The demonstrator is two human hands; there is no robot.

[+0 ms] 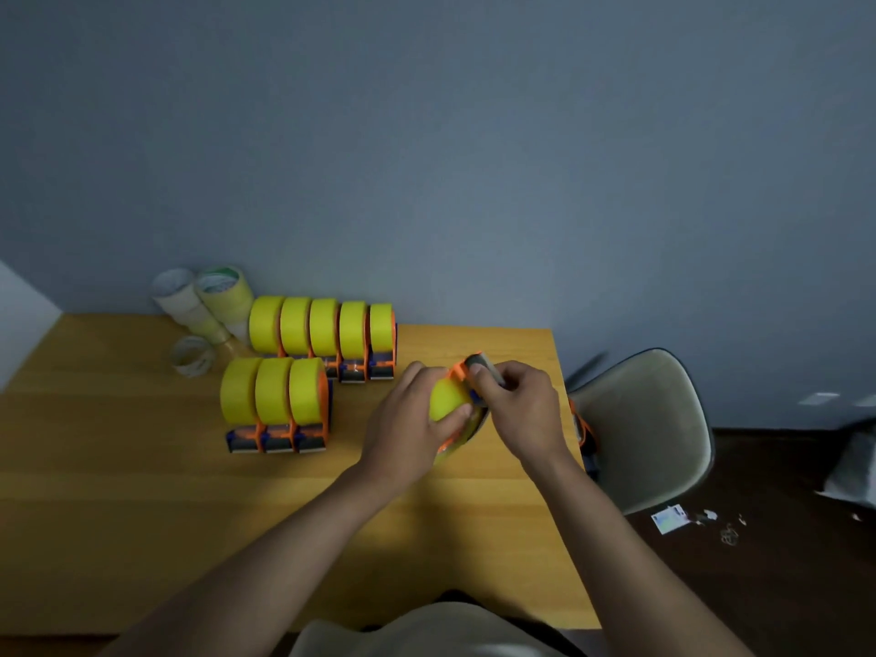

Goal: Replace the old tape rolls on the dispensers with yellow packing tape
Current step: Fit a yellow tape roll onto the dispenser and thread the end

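Note:
An orange tape dispenser with a yellow tape roll on it is held above the wooden table, right of centre. My left hand grips the yellow roll from the left, thumb on its face. My right hand pinches the dispenser's grey blade end at the top. Behind, a back row of several dispensers with yellow rolls stands near the wall. A front row of three loaded dispensers stands closer to me.
Old clear and pale tape rolls are piled at the table's back left by the wall. A grey chair stands off the right edge with an orange dispenser on it. Scraps of litter lie on the dark floor.

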